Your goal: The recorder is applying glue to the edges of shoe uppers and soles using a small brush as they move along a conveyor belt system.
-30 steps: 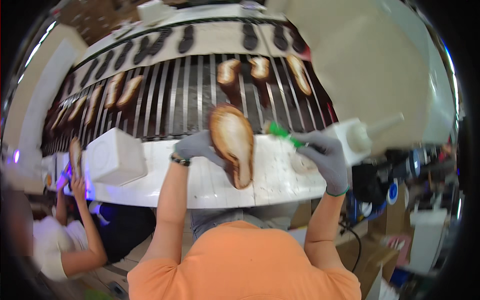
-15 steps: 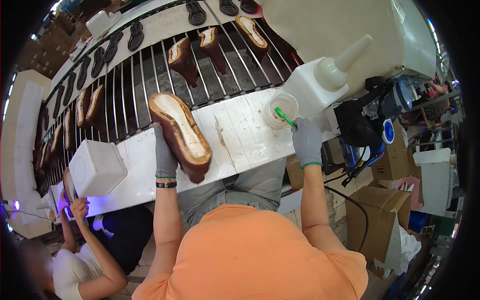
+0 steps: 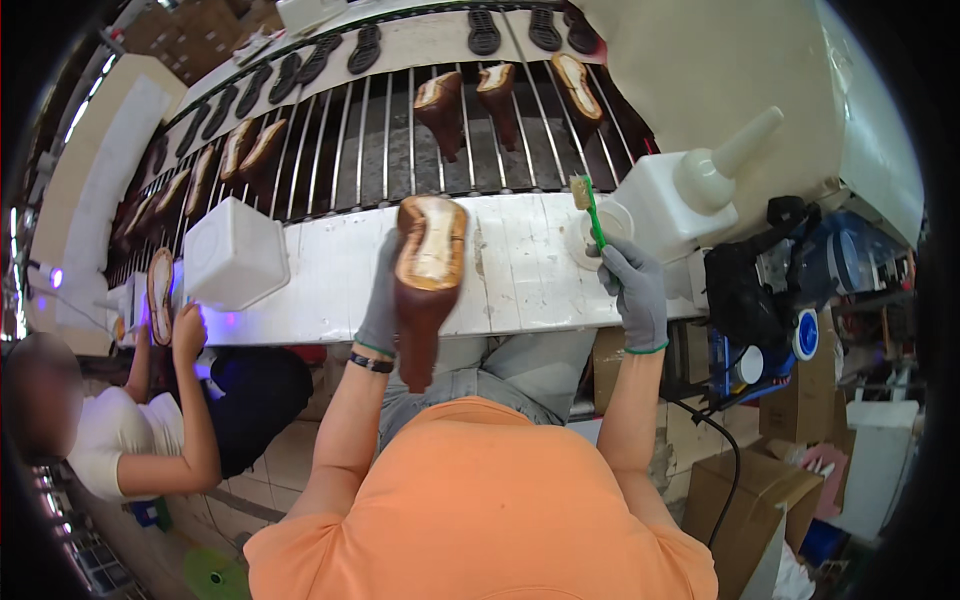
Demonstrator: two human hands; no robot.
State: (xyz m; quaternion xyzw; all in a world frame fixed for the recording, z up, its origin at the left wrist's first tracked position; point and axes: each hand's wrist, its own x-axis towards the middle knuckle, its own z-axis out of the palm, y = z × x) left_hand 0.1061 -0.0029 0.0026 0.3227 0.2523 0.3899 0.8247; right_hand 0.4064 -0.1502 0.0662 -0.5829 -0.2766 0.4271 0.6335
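Observation:
My gloved left hand (image 3: 380,305) grips a brown shoe upper (image 3: 422,325) stretched over a last, its pale underside turned up and its heel end toward me. The fingers are partly hidden behind the upper. In my gloved right hand (image 3: 637,292) is a green toothbrush (image 3: 597,222), held by its handle with the pale bristles pointing away from me. The brush head is raised over the far side of a whitish round cup (image 3: 582,254). Directly beside the cup stands a white squeeze bottle (image 3: 655,205) with a long tilted nozzle.
Beyond the white table edge (image 3: 510,290) runs a rack of metal bars (image 3: 350,150) bearing several similar uppers (image 3: 440,105). Dark soles (image 3: 365,48) line its far side. A white square container (image 3: 235,255) stands left. A co-worker (image 3: 130,430) holds another upper; cardboard boxes (image 3: 745,495) stand right.
The toothbrush has come up out of the cup, so its bristles now show. My left hand has turned the upper straighter and drawn it lower. The whole view has shifted.

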